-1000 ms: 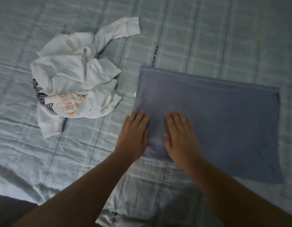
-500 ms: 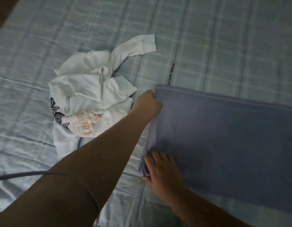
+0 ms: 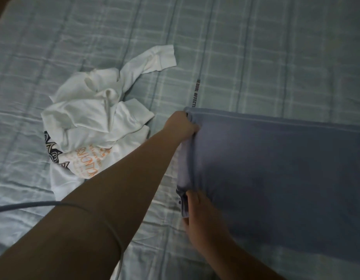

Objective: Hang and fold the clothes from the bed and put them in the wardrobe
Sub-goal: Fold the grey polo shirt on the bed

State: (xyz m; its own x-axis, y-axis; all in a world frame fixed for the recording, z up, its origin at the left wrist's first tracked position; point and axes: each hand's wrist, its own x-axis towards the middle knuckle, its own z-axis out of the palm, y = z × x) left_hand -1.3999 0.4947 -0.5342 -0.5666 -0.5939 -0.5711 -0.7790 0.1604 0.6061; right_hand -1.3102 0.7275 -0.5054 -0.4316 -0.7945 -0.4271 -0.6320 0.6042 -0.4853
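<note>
- Your left arm stretches nearly straight from the lower left across the bed. Your left hand (image 3: 182, 125) ends in a closed fist, knuckles up, at the far left corner of the blue-grey garment (image 3: 276, 168).
- That fist grips the corner. The cloth gathers into small folds where the fingers close on it, and the edge just below is lifted and rolled slightly inward.
- Your right hand (image 3: 202, 217) comes in from the bottom edge, lower and closer to you, with the back of the hand up.
- Its thumb and fingers curl on the near left corner of the same garment, where several layers bunch together. The hand is a little blurred, so the exact finger placement cannot be told.
- The garment lies folded into a wide rectangle on the plaid bed cover (image 3: 256, 47) and reaches the right edge of the view. Both grips sit on its short left edge, one at each end, and the rest lies flat.
- A crumpled white T-shirt (image 3: 90, 126) with orange and black print lies on the cover to the left of your left forearm, apart from the blue-grey garment. One sleeve is thrown out toward the far side.
- A thin cable (image 3: 29, 205) runs in from the left edge and drapes over your left forearm.
</note>
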